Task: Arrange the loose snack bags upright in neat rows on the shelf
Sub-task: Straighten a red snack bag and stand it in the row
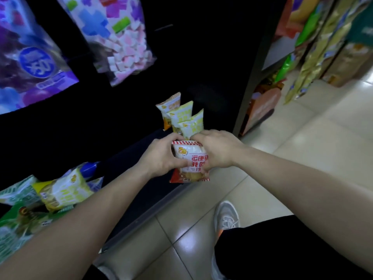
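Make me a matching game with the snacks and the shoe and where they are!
Things:
1 red-and-white striped snack bag
2 three pale yellow snack bags
3 clear bag of pink and white cubes
4 grey sneaker

Places:
A on the tiled floor
B high up at the top
C held between left hand and right hand
D upright in a row on the dark shelf

Pairs: 1-C, 2-D, 3-B, 4-A.

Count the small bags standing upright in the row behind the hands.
3, one behind another: rear orange bag, middle yellow bag, front yellow bag, its base covered. Others may hide in shadow.
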The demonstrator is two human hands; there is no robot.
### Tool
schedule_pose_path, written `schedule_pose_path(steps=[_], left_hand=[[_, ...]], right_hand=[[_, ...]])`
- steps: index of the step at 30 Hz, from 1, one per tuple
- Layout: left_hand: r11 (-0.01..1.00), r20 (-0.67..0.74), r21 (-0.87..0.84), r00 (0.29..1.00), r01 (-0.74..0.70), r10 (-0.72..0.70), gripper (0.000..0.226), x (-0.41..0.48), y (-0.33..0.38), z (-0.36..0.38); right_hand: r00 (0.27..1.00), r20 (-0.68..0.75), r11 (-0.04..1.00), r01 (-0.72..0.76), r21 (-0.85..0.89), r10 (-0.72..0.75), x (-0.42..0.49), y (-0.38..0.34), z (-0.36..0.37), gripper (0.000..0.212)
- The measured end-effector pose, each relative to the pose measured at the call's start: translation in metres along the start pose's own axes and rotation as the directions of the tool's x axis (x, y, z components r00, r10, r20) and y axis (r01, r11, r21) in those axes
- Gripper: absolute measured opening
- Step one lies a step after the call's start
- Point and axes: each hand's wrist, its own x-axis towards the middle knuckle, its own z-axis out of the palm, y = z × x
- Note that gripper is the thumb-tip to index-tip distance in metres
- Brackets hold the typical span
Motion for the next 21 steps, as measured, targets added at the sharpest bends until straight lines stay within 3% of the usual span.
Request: schedule_pose_path(steps=[4, 8, 11, 19, 21], left_hand=[[0.996, -0.061, -0.019, 0.995, 0.083, -0.084, 0.051, 0.04, -0.01, 0.03], [0.974, -0.132, -0.053, 0.965, 0.219, -0.225, 0.055, 0.081, -0.028, 0.064], [0.949, -0.175, -0.125, 0.935, 0.288, -0.307, 0.056, 0.108, -0.04, 0.091], [0.897, -0.226, -0.283, 0.885, 0.34, -0.407, 0.058, 0.161, -0.059, 0.134], [0.885, -0.243, -0.254, 0.86, 0.39, -0.449, 0.063, 0.166, -0.062, 0.137]], right_hand=[[0.979, -0.079, 0.981, -0.192, -0.016, 0.19, -0.004, 0.054, 0.018, 0.103], [0.932, 0.135, 0.942, -0.333, -0.052, 0.337, -0.013, 0.096, 0.042, 0.088], [0.895, 0.282, 0.938, -0.337, -0.078, 0.345, -0.018, 0.113, 0.056, 0.08], [0.892, 0.318, 0.947, -0.312, -0.083, 0.321, -0.009, 0.122, 0.07, 0.072], [0.889, 0.336, 0.95, -0.3, -0.084, 0.31, -0.005, 0.119, 0.073, 0.071]])
